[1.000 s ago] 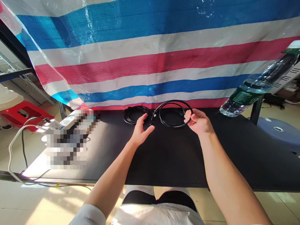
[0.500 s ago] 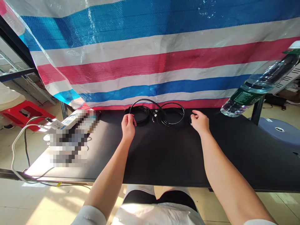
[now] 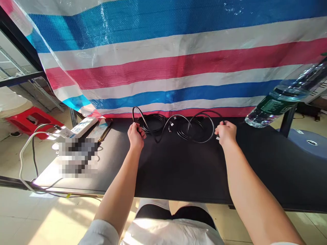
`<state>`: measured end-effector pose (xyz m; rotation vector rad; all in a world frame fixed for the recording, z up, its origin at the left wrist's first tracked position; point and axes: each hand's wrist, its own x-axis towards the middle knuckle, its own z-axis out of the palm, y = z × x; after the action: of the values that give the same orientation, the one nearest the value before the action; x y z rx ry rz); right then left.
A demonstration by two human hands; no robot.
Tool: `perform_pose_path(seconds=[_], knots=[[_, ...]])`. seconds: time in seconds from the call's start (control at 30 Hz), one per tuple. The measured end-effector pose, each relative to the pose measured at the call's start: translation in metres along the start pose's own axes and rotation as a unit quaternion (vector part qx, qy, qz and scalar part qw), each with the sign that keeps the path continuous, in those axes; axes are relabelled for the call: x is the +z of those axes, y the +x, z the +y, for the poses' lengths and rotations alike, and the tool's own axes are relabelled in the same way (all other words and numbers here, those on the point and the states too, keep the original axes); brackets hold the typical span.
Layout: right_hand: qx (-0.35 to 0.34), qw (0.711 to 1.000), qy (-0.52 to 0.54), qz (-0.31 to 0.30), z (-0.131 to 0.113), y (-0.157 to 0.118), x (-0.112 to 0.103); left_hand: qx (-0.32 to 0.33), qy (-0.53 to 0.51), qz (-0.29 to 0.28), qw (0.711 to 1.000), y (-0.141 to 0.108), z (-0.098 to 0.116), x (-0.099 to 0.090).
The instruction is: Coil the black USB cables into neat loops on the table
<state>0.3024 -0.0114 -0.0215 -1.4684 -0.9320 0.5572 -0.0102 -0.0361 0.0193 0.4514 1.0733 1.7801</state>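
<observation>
A black cable (image 3: 176, 115) runs in loose loops from one hand to the other. My left hand (image 3: 136, 136) is closed around one part of it, and the cable arches up above the fist. At the other side my right hand (image 3: 226, 132) pinches an end of the cable, with a small pale tip showing below the fingers. Behind the loops lie a left coil of black cable (image 3: 165, 126) and a right coil (image 3: 182, 134) on the black tabletop (image 3: 178, 170). Light-coloured connectors (image 3: 171, 124) show between the two coils.
A water bottle (image 3: 270, 106) leans at the right rear. On the left are a white power strip (image 3: 85, 126) with plugged-in cords, a phone-like item (image 3: 105, 131) and a blurred patch. A striped tarp (image 3: 158, 75) hangs behind; a red stool (image 3: 35, 120) stands beyond.
My right hand has moved right and slightly down, my left hand slightly left. The cable between them has spread into wider, wavier loops. The view has shifted a little.
</observation>
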Motion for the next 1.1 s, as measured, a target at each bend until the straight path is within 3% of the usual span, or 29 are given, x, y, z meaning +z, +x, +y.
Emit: perform_pose_path(seconds=[0.07, 0.2, 0.3, 0.43, 0.53, 0.67, 0.77, 0.9, 1.0, 1.1], knots=[[0.025, 0.986, 0.152, 0.066, -0.012, -0.005, 0.0, -0.015, -0.008, 0.01, 1.0, 0.002, 0.003, -0.001], [0.074, 0.92, 0.345, 0.171, -0.036, -0.015, -0.006, -0.048, -0.07, 0.049, 0.995, 0.01, 0.013, -0.007], [0.097, 0.885, 0.405, 0.21, -0.048, -0.02, -0.013, -0.065, -0.111, 0.081, 0.988, 0.02, 0.02, -0.017], [0.113, 0.868, 0.433, 0.217, -0.055, -0.023, -0.02, -0.065, -0.122, 0.053, 0.989, 0.029, 0.025, -0.03], [0.11, 0.885, 0.42, 0.17, -0.047, -0.02, -0.024, -0.085, -0.121, 0.061, 0.987, 0.029, 0.026, -0.031], [0.04, 0.938, 0.339, 0.064, -0.025, -0.007, -0.025, -0.113, -0.098, 0.035, 0.988, 0.024, 0.024, -0.022], [-0.016, 0.962, 0.273, 0.018, -0.015, 0.0, -0.019, -0.133, -0.069, 0.006, 0.989, 0.019, 0.02, -0.015], [-0.042, 0.967, 0.249, -0.018, -0.021, -0.005, -0.009, -0.152, -0.028, -0.024, 0.988, 0.015, 0.015, -0.01], [-0.023, 0.961, 0.249, -0.118, -0.029, -0.014, -0.004, -0.137, 0.023, -0.037, 0.99, 0.012, 0.012, -0.01], [0.016, 0.954, 0.217, -0.208, -0.033, -0.022, 0.001, -0.074, 0.081, -0.046, 0.993, 0.011, 0.009, -0.011]])
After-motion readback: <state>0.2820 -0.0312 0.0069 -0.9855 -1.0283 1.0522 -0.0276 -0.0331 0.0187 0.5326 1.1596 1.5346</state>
